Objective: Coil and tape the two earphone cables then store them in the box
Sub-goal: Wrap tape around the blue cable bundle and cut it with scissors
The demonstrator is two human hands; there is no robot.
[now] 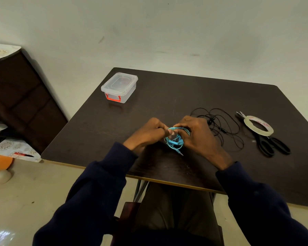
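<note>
Both hands, left hand (148, 129) and right hand (198, 134), pinch the coiled turquoise earphone cable (175, 139) above the dark wooden table (167, 96), so any slip probably springs the untaped loops apart

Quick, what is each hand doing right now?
Left hand: closed, pinching the coiled blue earphone cable.
Right hand: closed on the same blue coil, holding its other side.
</note>
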